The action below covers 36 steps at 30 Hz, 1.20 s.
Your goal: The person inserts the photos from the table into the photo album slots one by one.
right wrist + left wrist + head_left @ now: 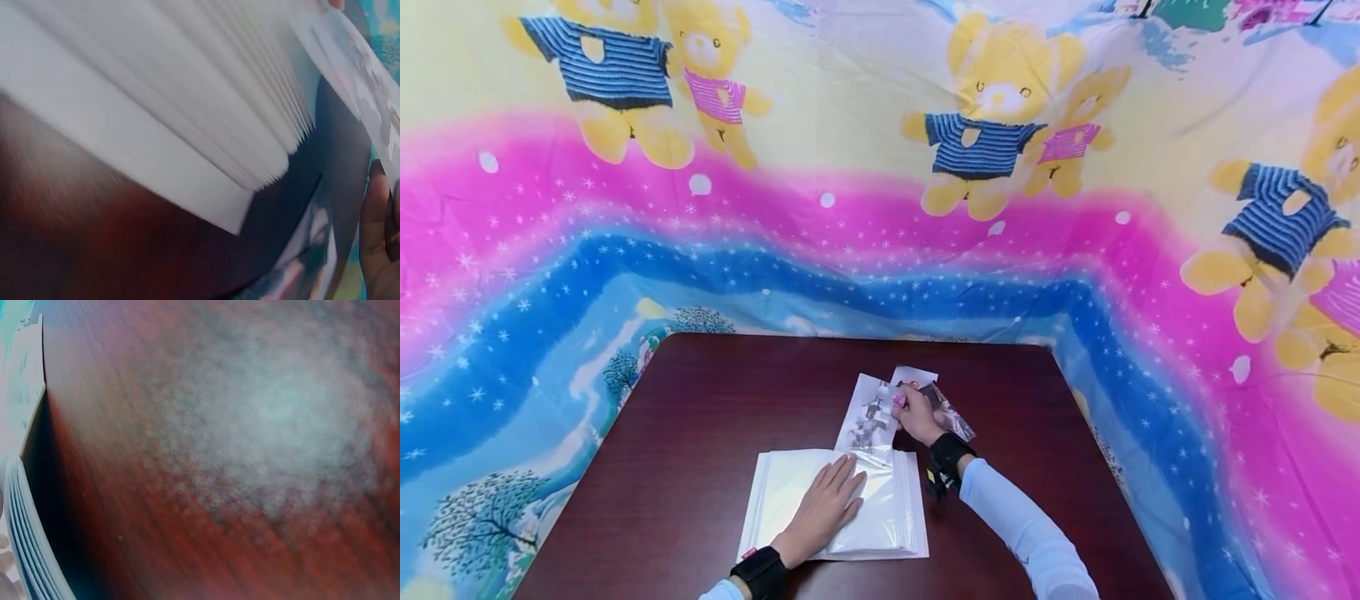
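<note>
An open photo album (790,500) with clear-pocketed white pages lies near the front of the table. My left hand (822,508) rests on its pages, fingers extended toward the top edge. My right hand (917,415) pinches the right edge of a black-and-white photo (868,417), whose lower end overlaps the page top. Whether that end sits inside a clear pocket I cannot tell. In the right wrist view, the photo (365,81) slants above the album's page edges (250,125), with my fingers beside it. Some left fingertips (7,562) show at the left wrist view's edge.
Other photos (953,412) lie on the dark wooden table (722,400), beyond and partly under my right hand. A printed bear curtain (850,208) hangs around the table's back and sides. Wrist bands with cameras are on both arms.
</note>
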Tool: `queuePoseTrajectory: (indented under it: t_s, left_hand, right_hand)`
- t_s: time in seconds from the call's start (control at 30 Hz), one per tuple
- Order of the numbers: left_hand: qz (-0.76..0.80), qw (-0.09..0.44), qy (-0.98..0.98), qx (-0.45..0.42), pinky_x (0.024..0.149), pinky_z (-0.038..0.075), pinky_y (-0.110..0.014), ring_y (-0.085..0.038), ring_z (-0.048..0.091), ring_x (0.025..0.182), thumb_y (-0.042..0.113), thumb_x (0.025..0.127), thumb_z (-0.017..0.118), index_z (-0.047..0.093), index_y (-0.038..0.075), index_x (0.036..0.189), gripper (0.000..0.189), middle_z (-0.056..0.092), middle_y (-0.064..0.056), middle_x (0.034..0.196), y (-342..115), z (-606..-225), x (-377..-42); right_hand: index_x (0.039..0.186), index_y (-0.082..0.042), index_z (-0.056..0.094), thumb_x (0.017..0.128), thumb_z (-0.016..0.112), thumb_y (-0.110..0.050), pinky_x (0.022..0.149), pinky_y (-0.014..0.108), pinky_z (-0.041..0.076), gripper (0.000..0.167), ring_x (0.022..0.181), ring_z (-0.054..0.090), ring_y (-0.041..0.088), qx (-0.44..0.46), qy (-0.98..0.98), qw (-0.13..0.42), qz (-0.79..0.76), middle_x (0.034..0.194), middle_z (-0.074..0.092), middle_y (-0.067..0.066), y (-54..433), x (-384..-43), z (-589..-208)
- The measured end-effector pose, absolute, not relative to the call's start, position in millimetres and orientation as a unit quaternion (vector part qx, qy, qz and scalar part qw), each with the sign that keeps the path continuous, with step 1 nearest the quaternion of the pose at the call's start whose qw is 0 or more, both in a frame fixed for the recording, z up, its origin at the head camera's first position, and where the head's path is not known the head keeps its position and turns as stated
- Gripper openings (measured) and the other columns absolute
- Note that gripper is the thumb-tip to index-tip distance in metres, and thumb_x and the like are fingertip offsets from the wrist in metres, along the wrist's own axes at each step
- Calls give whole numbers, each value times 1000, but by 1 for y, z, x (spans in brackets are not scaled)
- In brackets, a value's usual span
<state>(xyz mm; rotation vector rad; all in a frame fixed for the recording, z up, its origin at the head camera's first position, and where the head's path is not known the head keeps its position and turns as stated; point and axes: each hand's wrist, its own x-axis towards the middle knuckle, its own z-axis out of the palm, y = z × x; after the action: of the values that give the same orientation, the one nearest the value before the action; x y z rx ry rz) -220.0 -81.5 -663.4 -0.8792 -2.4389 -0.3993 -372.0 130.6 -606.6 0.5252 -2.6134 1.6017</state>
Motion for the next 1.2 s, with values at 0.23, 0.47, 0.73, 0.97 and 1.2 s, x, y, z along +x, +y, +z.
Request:
queuePoseTrajectory:
  t_s: [0.23,0.47,0.73,0.97,1.2]
  left_hand:
    - [-151,247,-901,-321,101,42,-56,-41,50,127,23,90,70,61,2,129,45,52,-27,137,-82,-664,-219]
    - [-151,244,-901,-326,101,42,-55,-41,50,127,24,90,69,61,2,128,45,52,-26,138,-82,-664,-218]
    - [-138,258,-896,-333,100,44,-53,-42,51,126,24,89,69,63,2,127,44,54,-26,136,-83,-661,-218]
    - [-154,238,-891,-356,97,43,-59,-41,50,126,28,90,69,64,8,127,42,55,-22,137,-82,-656,-204]
    - [-188,222,-878,-379,94,42,-61,-39,49,127,35,92,68,64,12,125,41,54,-19,138,-80,-653,-185]
  right_hand:
    - [89,2,55,82,66,16,52,24,48,19,55,56,20,223,-879,36,420,69,49,4,129,-385,-596]
    - [117,2,61,89,65,7,70,32,42,28,74,47,18,239,-906,5,349,82,54,5,125,-386,-591]
    - [138,-7,50,91,60,9,59,27,35,51,61,40,13,284,-883,-24,373,77,49,2,121,-382,-586]
    - [146,-12,45,103,46,1,59,27,38,45,59,44,12,289,-861,-39,416,80,52,6,125,-379,-588]
    - [143,1,46,103,46,0,73,35,41,40,67,47,15,302,-844,-35,442,92,57,16,131,-377,-594]
